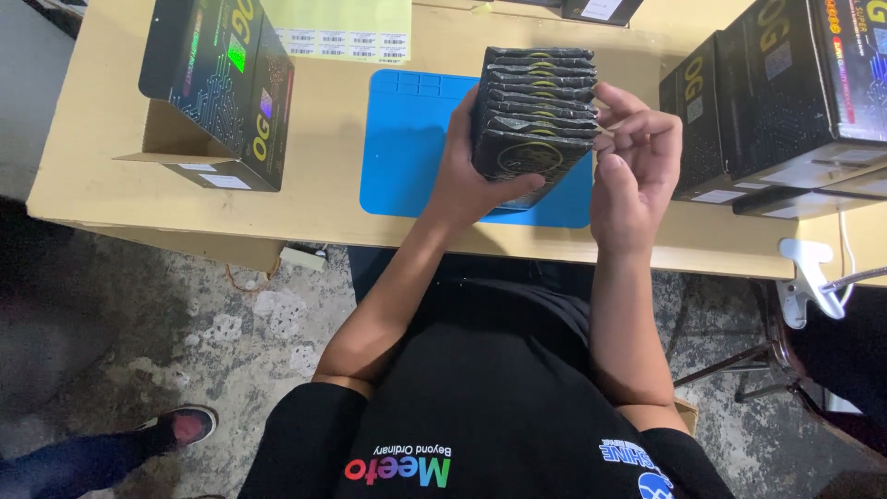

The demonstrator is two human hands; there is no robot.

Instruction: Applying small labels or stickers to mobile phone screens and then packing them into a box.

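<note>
My left hand (471, 176) grips a stack of several thin black packets with yellow markings (536, 106), holding it from the left side and below, above a blue mat (416, 148). My right hand (637, 166) is at the stack's right edge, fingers curled and touching the packets' sides. The stack leans slightly away from me.
A light wooden table (111, 120) carries an open black carton (222, 83) at left, a sheet of white labels (342, 42) at the back, and stacked black cartons (785, 102) at right. Another person's shoe (185, 427) is on the concrete floor at lower left.
</note>
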